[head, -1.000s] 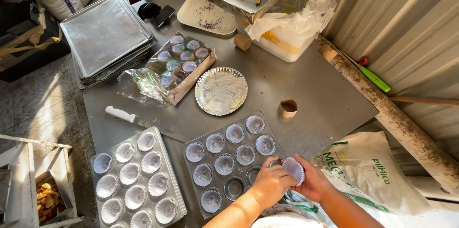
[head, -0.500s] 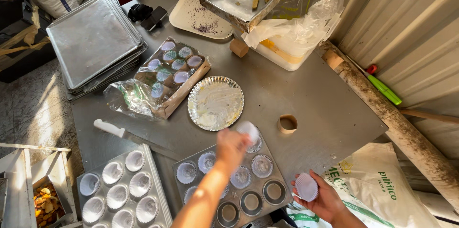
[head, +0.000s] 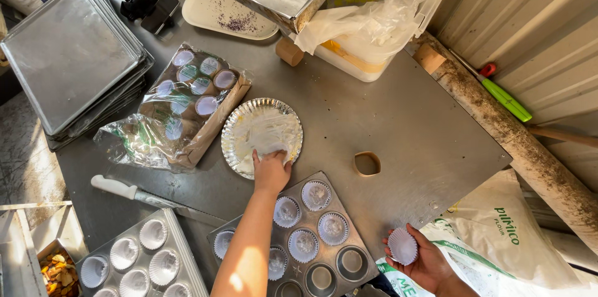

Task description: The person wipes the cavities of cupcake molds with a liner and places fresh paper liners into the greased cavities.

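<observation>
The left hand (head: 271, 171) has moved off the muffin tray (head: 299, 241) to the foil plate (head: 261, 130) on the tabletop (head: 411, 122), fingers spread on it, gripping nothing visible. The right hand (head: 427, 263) still cradles paper liners (head: 402, 246) in curled fingers beside the tray, whose near cups remain unlined.

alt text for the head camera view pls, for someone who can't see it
Seen from above, a person's left hand reaches onto a foil plate on a grey metal table, while the right hand holds a white paper baking cup. Below is a partly lined muffin tin, with a knife and stacked trays to the left.
</observation>
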